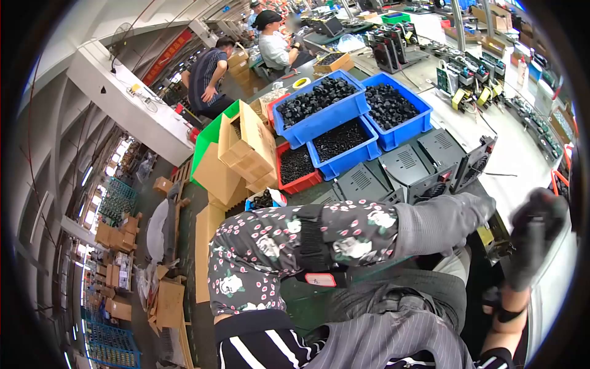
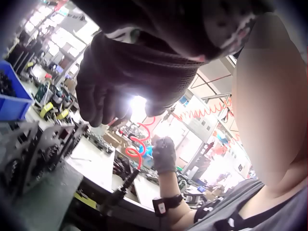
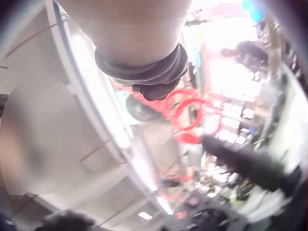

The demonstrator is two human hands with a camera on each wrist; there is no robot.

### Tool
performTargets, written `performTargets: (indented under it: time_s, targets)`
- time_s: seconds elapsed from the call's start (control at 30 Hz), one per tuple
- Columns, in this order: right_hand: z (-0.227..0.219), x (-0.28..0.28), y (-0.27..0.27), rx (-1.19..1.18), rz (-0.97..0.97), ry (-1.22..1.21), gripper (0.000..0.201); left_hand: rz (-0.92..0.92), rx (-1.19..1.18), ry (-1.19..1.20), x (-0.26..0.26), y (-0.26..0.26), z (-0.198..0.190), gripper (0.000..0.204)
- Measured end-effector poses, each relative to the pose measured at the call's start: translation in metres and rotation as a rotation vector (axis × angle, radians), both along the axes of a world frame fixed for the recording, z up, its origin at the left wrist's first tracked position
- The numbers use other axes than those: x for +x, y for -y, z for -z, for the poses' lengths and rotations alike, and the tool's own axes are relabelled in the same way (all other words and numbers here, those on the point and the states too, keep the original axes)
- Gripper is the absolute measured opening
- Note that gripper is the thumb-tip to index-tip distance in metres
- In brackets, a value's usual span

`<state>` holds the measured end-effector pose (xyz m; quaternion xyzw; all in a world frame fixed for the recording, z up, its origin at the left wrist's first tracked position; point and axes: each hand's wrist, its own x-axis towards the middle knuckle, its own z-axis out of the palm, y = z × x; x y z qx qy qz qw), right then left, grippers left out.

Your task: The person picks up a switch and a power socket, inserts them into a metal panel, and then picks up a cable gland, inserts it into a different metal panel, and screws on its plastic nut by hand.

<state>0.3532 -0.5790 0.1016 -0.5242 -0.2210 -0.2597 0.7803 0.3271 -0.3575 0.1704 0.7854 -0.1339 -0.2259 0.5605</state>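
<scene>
My left hand [image 1: 476, 212], in a dark grey glove, reaches across beside the grey metal housings with fans [image 1: 402, 165]. In the left wrist view its gloved fingers [image 2: 98, 96] hang loosely bent, thumb apart, with nothing between them. My right hand [image 1: 541, 212], in a black glove, is raised at the right and blurred; the left wrist view shows this hand [image 2: 164, 155] upright with bent fingers, and I cannot tell whether it holds anything. Near it a dark, rod-shaped tool [image 2: 120, 192] hangs below a red coiled cord [image 2: 138, 144]. In the right wrist view the same tool [image 3: 245, 166] appears apart from the wrist.
Blue bins [image 1: 326, 104] and a red bin [image 1: 300, 175] of small black parts stand beyond the left arm. Cardboard boxes [image 1: 249, 144] stand left of them. Circuit assemblies [image 1: 476, 77] line the white bench [image 1: 513, 163]. Two people [image 1: 212, 77] work farther back.
</scene>
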Motion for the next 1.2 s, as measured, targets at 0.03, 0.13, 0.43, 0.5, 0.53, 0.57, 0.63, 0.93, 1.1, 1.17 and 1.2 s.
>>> performTargets:
  time_s: [0.03,0.13,0.43,0.5,0.53,0.57,0.63,0.93,1.1,1.17,1.2]
  targets:
    - [-0.011,-0.009,-0.027,-0.183,-0.101,0.123,0.045,-0.107,-0.155,-0.197,-0.001,0.005,0.005,0.075]
    - [-0.013,-0.012,-0.085,-0.327,-0.053,0.33,0.048,-0.25,-0.216,-0.041,-0.018,-0.003,-0.011,0.043]
    - [-0.032,-0.025,-0.112,-0.529,-0.347,0.323,0.024,-0.447,-0.299,0.039,-0.051,-0.057,0.007,0.037]
    - [-0.026,-0.026,-0.112,-0.203,-0.581,0.054,0.023,-0.393,-0.003,0.006,-0.059,-0.068,-0.02,0.036]
    - [-0.024,-0.023,-0.105,-0.207,-0.53,-0.039,0.024,-0.419,0.024,0.017,-0.06,-0.075,-0.022,0.032]
    - [-0.022,-0.018,-0.099,-0.203,-0.478,-0.12,0.024,-0.447,0.059,0.04,-0.059,-0.084,-0.024,0.029]
    - [-0.005,-0.006,-0.096,-0.275,-0.373,-0.316,0.032,-0.46,0.296,0.274,-0.056,-0.104,-0.027,0.023]
    - [0.039,-0.007,-0.142,-0.444,-0.437,-0.106,0.036,-0.241,0.924,0.537,-0.033,-0.113,-0.015,0.024]
    - [0.028,-0.006,-0.148,-0.635,-0.25,0.055,0.032,-0.025,1.094,0.564,-0.034,-0.11,-0.005,0.034]
    - [0.022,-0.007,-0.151,-0.667,-0.283,0.074,0.03,-0.002,1.034,0.692,-0.034,-0.112,0.002,0.037]
    - [0.018,-0.007,-0.154,-0.645,-0.303,0.088,0.028,0.012,1.078,0.802,-0.034,-0.117,0.011,0.038]
